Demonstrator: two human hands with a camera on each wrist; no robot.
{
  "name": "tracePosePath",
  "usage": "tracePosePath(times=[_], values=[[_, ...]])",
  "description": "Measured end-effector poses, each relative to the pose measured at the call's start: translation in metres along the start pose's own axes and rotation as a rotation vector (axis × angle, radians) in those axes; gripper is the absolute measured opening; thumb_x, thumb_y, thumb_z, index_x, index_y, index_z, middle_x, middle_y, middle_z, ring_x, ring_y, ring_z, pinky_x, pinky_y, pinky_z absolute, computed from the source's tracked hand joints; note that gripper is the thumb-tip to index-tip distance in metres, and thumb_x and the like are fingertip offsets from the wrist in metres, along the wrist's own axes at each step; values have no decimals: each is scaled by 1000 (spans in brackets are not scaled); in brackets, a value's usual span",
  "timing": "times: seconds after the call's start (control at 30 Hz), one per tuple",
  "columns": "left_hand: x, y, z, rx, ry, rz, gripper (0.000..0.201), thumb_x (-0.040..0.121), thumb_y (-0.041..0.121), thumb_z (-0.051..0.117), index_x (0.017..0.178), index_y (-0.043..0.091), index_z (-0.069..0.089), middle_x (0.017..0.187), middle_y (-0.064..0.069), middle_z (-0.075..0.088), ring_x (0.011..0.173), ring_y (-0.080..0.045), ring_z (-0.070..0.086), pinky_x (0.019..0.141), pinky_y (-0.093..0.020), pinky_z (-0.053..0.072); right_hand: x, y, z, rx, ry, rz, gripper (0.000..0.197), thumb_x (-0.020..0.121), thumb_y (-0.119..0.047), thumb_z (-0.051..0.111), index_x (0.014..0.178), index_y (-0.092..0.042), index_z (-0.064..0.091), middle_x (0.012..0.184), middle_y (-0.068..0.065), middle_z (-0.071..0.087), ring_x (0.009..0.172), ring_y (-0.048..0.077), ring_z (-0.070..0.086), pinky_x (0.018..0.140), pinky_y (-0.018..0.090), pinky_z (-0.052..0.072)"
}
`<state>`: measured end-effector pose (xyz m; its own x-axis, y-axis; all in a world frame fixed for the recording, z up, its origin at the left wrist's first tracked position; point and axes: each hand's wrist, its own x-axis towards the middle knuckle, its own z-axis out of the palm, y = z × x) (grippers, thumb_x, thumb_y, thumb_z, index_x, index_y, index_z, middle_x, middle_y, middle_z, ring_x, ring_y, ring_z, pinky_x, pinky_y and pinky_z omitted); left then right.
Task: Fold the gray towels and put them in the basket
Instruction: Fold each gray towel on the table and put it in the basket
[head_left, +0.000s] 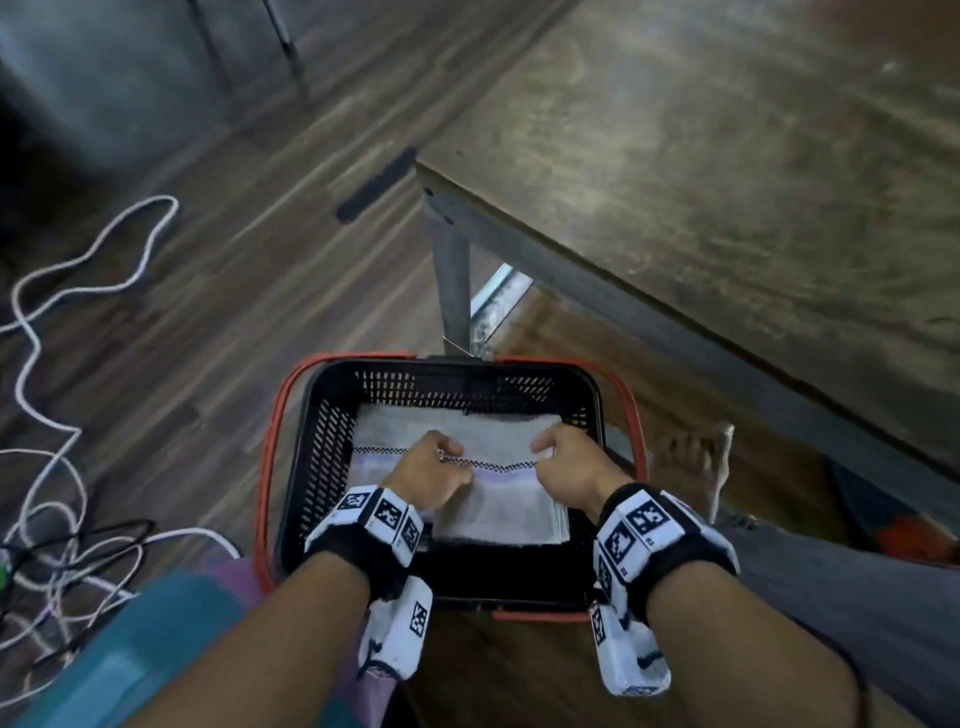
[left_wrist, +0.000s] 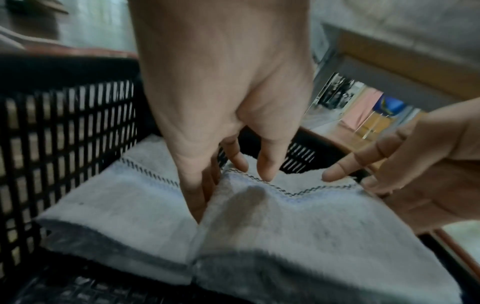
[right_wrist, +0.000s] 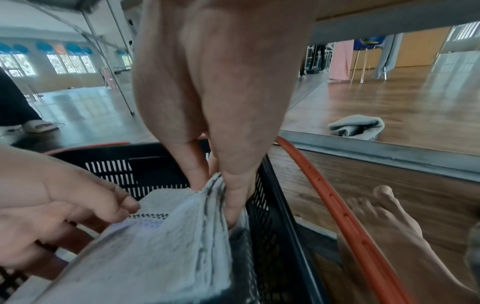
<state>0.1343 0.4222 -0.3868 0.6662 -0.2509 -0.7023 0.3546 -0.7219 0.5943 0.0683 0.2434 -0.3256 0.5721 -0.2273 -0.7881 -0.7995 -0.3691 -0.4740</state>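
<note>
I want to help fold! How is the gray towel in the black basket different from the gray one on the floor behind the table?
The folded gray towel lies flat in the black plastic basket, both hands gripping it. The crumpled gray towel sits bunched on the wooden floor, untouched. Both are gray cloth.

One black basket (head_left: 322, 441) with orange handles; two folded gray towels (left_wrist: 109, 197) side by side in it (possibly stacked layers); two hands (head_left: 431, 475); one crumpled gray cloth (right_wrist: 355, 127) on the floor.
</note>
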Motion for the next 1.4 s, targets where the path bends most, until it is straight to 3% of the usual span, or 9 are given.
tracePosePath(times=[0.1, 0.23, 0.33, 0.4, 0.6, 0.73, 0.9, 1.17, 1.4], values=[[19, -2, 11, 14, -39, -43, 24, 85, 6, 64, 105, 17, 56, 70, -1, 56, 51, -11, 50, 45, -17, 40, 18, 2, -1, 1, 15, 2, 44, 96, -4, 45, 138, -10, 49, 140, 14, 49, 117, 29, 55, 87, 29, 43], [37, -2, 21, 70, -83, -37, 41, 85, 11, 65, 125, 19, 56, 104, -4, 64, 77, -17, 60, 69, -24, 46, 39, 11, -1, -2, -53, -22, 58, 98, -5, 44, 154, -14, 33, 150, 19, 42, 86, 23, 55, 71, 28, 45], [44, -2, 25, 137, -79, -28, 46, 88, 12, 66, 133, 17, 58, 126, -6, 63, 109, -23, 62, 90, -27, 50, 44, 22, 5, -80, -104, -46, 70, 98, -4, 44, 161, -18, 17, 168, 12, 12, 141, 31, 40, 107, 32, 41], [45, -2, 28, 134, -27, -33, 43, 89, 10, 64, 132, 14, 60, 129, -8, 64, 114, -27, 63, 99, -35, 51, 45, 24, 12, -133, -81, -47, 69, 98, -6, 46, 160, -15, 18, 169, 10, 2, 151, 31, 23, 112, 29, 32], [34, -7, 36, 93, 28, -33, 54, 87, 1, 56, 138, 17, 51, 123, -13, 65, 107, -34, 66, 93, -44, 55, 39, 7, 41, -278, 243, -106, 48, 87, -3, 57, 133, 2, 45, 150, 25, 22, 132, 44, 38, 107, 46, 41], [32, -7, 35, 143, 12, -10, 59, 86, 0, 56, 141, 18, 44, 125, -10, 58, 97, -24, 63, 76, -28, 55, 55, 1, 39, -182, 51, 56, 77, 96, -13, 55, 159, -5, 10, 164, 20, 2, 152, 38, 10, 120, 42, 26], [27, 9, 36, 433, 37, 162, 67, 84, -1, 62, 142, 17, 34, 139, -13, 25, 121, -32, 41, 98, -42, 50, 76, 0, 35, -99, -187, 159, 87, 103, -16, 47, 158, -16, -21, 166, 4, -27, 155, 22, -16, 126, 37, 3], [41, 16, 36, 1057, -55, 260, 80, 86, 8, 63, 150, 21, 16, 155, -3, 13, 139, -29, 24, 101, -49, 47, 84, -4, 28, -58, 63, 98, 84, 97, -19, 54, 161, -9, 1, 169, 15, -5, 156, 33, 3, 125, 42, 16], [50, 3, 39, 1173, -85, 252, 97, 87, 23, 67, 156, 22, -1, 163, -1, -2, 148, -30, 10, 111, -50, 36, 93, -2, 36, -99, -53, 137, 80, 99, -26, 50, 161, -9, 2, 169, 13, -7, 156, 30, 1, 126, 39, 12]])
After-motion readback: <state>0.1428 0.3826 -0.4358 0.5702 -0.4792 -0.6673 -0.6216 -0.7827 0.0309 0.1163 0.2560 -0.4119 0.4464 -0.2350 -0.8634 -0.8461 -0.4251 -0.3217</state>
